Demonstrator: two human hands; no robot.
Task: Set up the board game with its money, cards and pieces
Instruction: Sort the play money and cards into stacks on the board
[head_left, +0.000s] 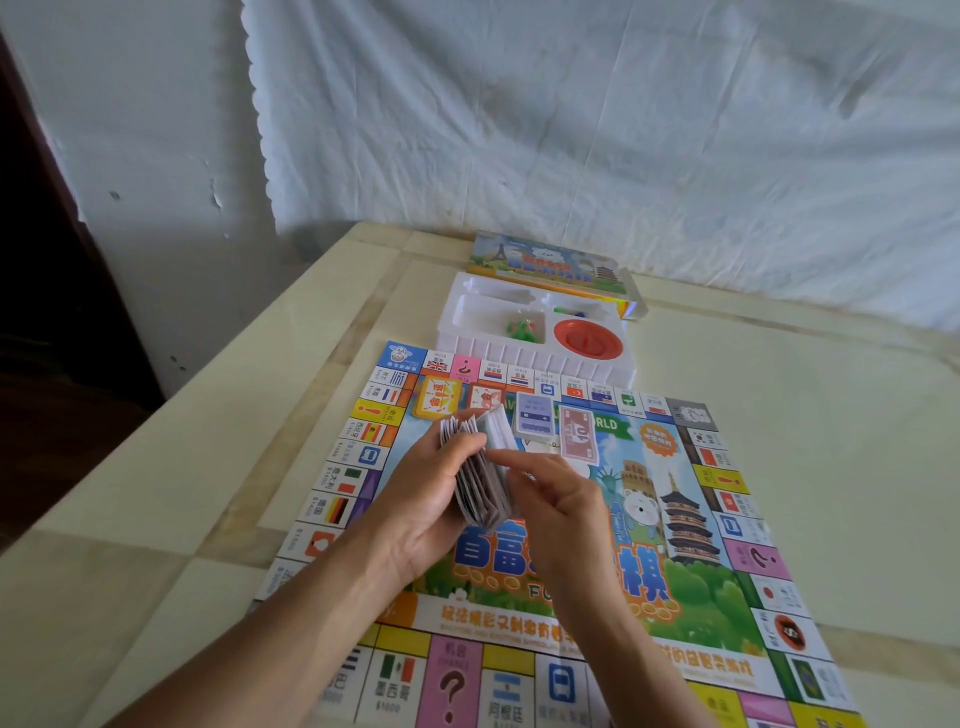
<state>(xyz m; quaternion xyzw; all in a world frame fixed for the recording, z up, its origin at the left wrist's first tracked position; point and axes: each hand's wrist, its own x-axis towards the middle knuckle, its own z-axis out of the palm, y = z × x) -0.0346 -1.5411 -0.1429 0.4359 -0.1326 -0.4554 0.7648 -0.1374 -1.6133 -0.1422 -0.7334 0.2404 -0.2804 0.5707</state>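
My left hand (415, 501) grips the wad of notes (475, 470) above the board (675, 597); my right hand (558, 512) pinches its top note. At one o'clock from the wad lie a blue pile (532, 420) and a red pile (577, 435).

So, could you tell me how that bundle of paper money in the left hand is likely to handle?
The bundle of paper money is probably floppy and light: its thin sheets fan apart at the top. No band shows, so notes may well slide loose unless the left hand grips firmly.
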